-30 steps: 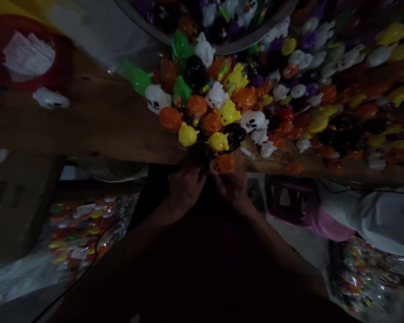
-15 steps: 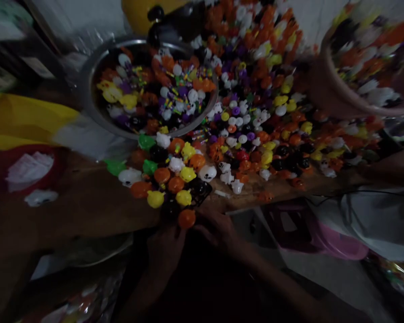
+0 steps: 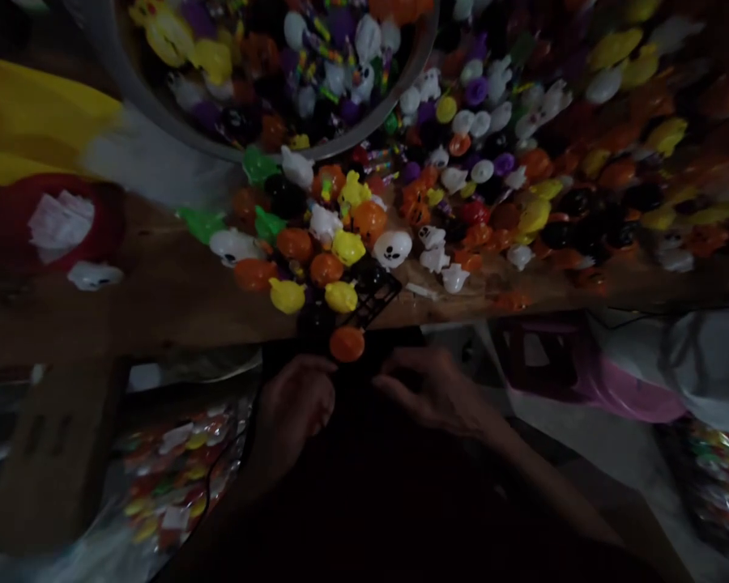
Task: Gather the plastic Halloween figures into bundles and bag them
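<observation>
Both hands are over dark clothing, just in front of the table edge. My left hand [image 3: 297, 402] has its fingers curled in; anything inside is hidden. To its right, my right hand [image 3: 434, 393] is held apart with bent fingers, a gap showing between thumb and forefinger and nothing seen in it. Nearest to both is an orange round toy [image 3: 347, 344] at the table's front edge. Behind it are a black toy [image 3: 316, 319], two yellow toys [image 3: 287, 296] and a black plastic grid [image 3: 384, 298]. A white skull-faced toy [image 3: 392, 248] lies beyond the grid.
A metal basin [image 3: 394, 121] of small toys and candy-coloured pieces stands at the back. Loose toys [image 3: 535, 214] cover the table's right side. A red bowl [image 3: 112, 219] with white packets is at left. Below are bagged toys [image 3: 176, 461] and a pink stool [image 3: 601, 380].
My view has tipped downward, so the table appears higher. My hands have moved back from the orange toy and farther apart from each other.
</observation>
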`<act>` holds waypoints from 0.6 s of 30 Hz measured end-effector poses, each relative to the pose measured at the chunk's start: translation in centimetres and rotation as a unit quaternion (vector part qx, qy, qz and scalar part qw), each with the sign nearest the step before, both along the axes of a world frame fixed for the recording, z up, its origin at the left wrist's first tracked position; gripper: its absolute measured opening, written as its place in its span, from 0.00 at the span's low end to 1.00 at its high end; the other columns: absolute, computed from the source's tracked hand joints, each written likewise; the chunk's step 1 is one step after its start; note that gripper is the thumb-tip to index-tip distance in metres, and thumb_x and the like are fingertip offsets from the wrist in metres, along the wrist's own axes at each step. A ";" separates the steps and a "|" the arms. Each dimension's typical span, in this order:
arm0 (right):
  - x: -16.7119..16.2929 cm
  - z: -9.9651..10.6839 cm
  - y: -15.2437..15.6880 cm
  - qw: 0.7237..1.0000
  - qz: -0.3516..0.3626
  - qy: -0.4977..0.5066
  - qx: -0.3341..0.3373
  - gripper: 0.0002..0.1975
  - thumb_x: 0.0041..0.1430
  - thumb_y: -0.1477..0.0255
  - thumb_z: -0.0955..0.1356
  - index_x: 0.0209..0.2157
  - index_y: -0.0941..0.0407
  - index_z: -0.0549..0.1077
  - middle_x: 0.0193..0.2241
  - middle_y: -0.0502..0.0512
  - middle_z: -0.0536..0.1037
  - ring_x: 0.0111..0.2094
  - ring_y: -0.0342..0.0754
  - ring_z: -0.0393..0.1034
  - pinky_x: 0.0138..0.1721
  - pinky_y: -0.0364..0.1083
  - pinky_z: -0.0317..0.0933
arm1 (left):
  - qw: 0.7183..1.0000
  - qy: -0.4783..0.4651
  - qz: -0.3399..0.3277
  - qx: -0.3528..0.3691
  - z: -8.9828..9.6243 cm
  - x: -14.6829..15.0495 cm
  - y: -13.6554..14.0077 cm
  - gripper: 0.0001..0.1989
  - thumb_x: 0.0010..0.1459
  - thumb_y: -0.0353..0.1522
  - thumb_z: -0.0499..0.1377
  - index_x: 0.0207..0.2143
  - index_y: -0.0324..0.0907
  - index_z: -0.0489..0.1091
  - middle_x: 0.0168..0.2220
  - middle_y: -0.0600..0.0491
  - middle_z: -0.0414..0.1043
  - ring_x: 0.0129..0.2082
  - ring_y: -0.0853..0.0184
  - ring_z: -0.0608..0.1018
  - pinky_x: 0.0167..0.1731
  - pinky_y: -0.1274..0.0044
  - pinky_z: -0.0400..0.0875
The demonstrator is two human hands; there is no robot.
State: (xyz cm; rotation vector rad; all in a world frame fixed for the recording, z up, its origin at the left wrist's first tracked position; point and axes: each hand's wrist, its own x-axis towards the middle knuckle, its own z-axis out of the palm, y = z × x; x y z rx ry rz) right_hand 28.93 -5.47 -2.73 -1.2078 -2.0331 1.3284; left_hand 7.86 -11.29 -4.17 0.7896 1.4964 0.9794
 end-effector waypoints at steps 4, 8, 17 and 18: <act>-2.3 -0.6 -1.8 0.991 0.097 0.014 -0.096 0.12 0.63 0.64 0.72 0.41 0.58 0.77 0.34 0.53 0.81 0.32 0.44 0.74 0.32 0.41 0.62 | 0.956 -0.264 0.105 -0.079 1.6 0.4 0.1 0.25 0.45 0.52 0.69 0.34 0.42 0.72 0.21 0.58 0.62 0.20 0.70 0.69 0.16 0.81 0.63; -4.5 -1.8 -2.9 0.976 0.138 0.007 -0.169 0.15 0.60 0.62 0.74 0.43 0.58 0.78 0.36 0.54 0.82 0.34 0.46 0.76 0.35 0.42 0.63 | 0.943 -0.277 0.178 -0.047 1.1 0.6 0.4 0.25 0.49 0.53 0.65 0.35 0.40 0.74 0.23 0.56 0.62 0.24 0.69 0.70 0.22 0.79 0.68; -6.4 -2.1 -4.5 0.935 0.099 0.142 -0.310 0.12 0.59 0.66 0.74 0.42 0.57 0.78 0.32 0.47 0.77 0.31 0.41 0.68 0.34 0.41 0.62 | 0.959 -0.169 0.199 0.112 2.1 1.1 -0.7 0.25 0.55 0.55 0.61 0.40 0.43 0.74 0.29 0.54 0.65 0.29 0.68 0.70 0.29 0.76 0.71; -6.6 -2.3 -4.6 0.932 0.095 0.151 -0.315 0.11 0.58 0.66 0.74 0.40 0.57 0.78 0.30 0.46 0.76 0.30 0.40 0.66 0.33 0.41 0.61 | 0.959 -0.152 0.199 0.135 2.2 1.0 -1.0 0.22 0.55 0.51 0.63 0.41 0.44 0.74 0.30 0.55 0.66 0.30 0.69 0.71 0.31 0.77 0.72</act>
